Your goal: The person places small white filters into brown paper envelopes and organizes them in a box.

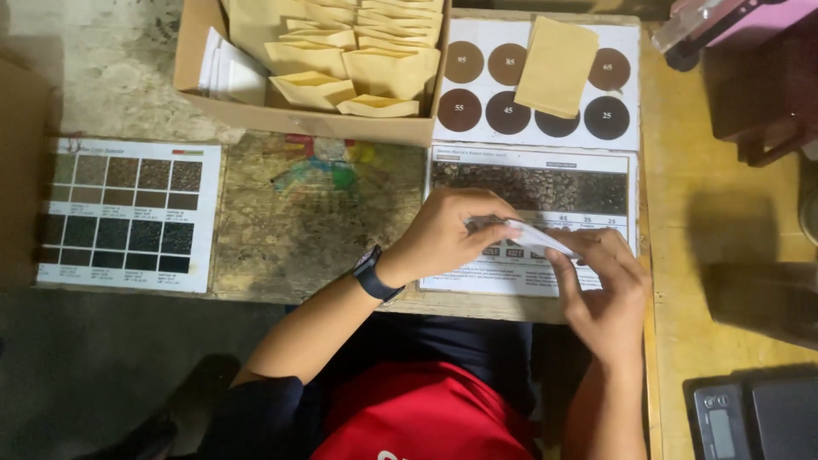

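Head view: at a worn wooden table bearing a cardboard box of tan pouches, my left hand and right hand pinch a white pouch over a printed chart.

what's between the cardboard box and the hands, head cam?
In the head view, a chart sheet with a photo strip of dark granules lies between the cardboard box and the left hand and right hand, which hold a white packet.

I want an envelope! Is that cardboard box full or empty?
Nearly full: the open cardboard box holds rows of tan envelopes standing above its rim.
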